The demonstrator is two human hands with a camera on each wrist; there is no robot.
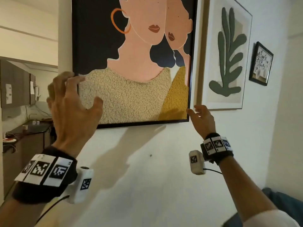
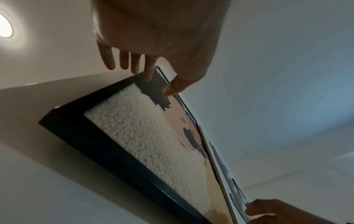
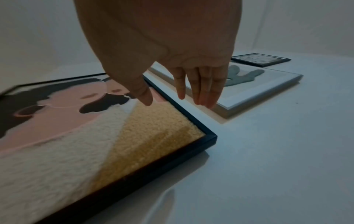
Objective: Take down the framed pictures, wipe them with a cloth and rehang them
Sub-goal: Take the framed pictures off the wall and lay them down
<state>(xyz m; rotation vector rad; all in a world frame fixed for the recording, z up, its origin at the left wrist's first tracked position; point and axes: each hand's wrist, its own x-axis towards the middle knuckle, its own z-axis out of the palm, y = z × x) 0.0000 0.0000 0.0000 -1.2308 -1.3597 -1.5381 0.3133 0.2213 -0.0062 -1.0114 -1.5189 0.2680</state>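
Both arms are reaching up: the left hand (image 1: pixel 72 102), fingers spread, and the right hand (image 1: pixel 202 117), fingers relaxed, are flanking the black-framed picture (image 1: pixel 139 125).

A home — framed art (image 1: pixel 227 53) on white wall (image 1: pixel 164 161), kitchen counter (image 1: pixel 27 128) beyond

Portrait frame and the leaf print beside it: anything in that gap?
Only the right hand's fingers over bare wall, between the portrait frame and leaf print; the right wrist view shows it best.
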